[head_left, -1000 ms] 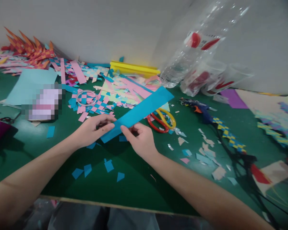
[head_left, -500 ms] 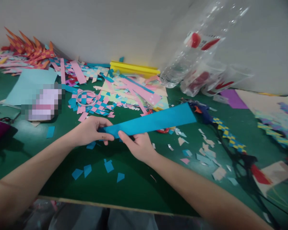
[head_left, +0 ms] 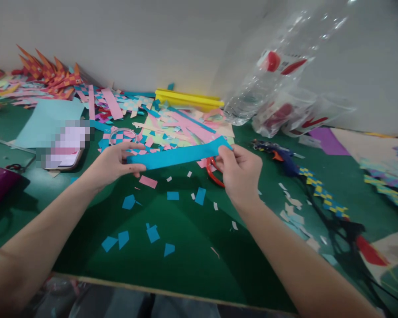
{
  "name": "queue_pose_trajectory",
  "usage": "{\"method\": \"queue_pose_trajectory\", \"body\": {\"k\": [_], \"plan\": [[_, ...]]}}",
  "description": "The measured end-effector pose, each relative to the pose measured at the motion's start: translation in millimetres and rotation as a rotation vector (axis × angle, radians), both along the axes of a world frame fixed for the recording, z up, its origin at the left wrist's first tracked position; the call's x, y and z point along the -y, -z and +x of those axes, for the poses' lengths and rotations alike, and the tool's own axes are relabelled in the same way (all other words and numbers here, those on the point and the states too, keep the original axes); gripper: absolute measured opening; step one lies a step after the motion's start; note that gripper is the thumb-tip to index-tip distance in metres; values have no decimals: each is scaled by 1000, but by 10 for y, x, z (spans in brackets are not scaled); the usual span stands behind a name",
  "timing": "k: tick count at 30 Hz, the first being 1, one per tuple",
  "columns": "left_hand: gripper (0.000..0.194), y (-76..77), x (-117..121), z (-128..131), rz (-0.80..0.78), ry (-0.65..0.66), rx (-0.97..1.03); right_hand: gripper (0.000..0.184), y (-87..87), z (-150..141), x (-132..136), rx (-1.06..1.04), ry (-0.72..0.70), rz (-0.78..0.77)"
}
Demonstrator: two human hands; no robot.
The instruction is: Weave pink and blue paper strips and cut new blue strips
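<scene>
Fingers (head_left: 132, 146) and thumb of the left hand (head_left: 114, 163) pinch one end of a long blue paper strip (head_left: 177, 156). The right hand (head_left: 243, 170) pinches the other end, with its thumb on top. The strip is up in the air over the green counter (head_left: 199, 274), nearly flat, and its right end is a bit higher.

Just by the strip's right end, a red scissor handle (head_left: 215, 176) pokes out. Near the strip, on the side closest to the person, lie a pink paper scrap (head_left: 148, 181) and some small blue paper bits (head_left: 153, 234).

Behind the strip is a big messy pile of paper scraps (head_left: 192, 128), pink, blue and pale. A clear ring (head_left: 123, 129) sits behind the strip's left end. Farther back than the pile is a long yellow bar (head_left: 189, 100).

Left of the strip are a phone (head_left: 66, 148) with a blurred screen and a pale blue sheet (head_left: 49, 115). To the right of the strip is a blue and yellow checked paper band (head_left: 325, 194). Behind the strip and to its right, a clear plastic bottle (head_left: 252, 101) stands next to clear cups (head_left: 318, 121).
</scene>
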State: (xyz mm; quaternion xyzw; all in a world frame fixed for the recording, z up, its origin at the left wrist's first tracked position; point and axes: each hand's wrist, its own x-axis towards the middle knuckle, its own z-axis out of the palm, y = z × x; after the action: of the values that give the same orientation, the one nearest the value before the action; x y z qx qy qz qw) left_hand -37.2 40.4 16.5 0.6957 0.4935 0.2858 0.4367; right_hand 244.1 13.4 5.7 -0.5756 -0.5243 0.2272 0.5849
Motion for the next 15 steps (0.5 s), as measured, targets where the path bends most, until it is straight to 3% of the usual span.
{"method": "queue_pose_trajectory", "body": {"k": [3, 5, 9, 12, 15], "plan": [[40, 29, -22, -13, 301, -237, -144, 41, 12, -90, 49, -14, -112, -119], [30, 29, 6, 17, 620, -283, -360, 39, 52, -204, 100, -30, -231, -217], [25, 22, 157, 172, 863, -35, -430, 46, 123, -431, 218, 76, -424, -338], [25, 55, 277, 295, 947, 191, -517, 54, 48, -454, 285, 529, -469, -291], [26, 99, 353, 364, 964, 426, -570, 58, -130, -287, 317, 873, -278, -280]]}}
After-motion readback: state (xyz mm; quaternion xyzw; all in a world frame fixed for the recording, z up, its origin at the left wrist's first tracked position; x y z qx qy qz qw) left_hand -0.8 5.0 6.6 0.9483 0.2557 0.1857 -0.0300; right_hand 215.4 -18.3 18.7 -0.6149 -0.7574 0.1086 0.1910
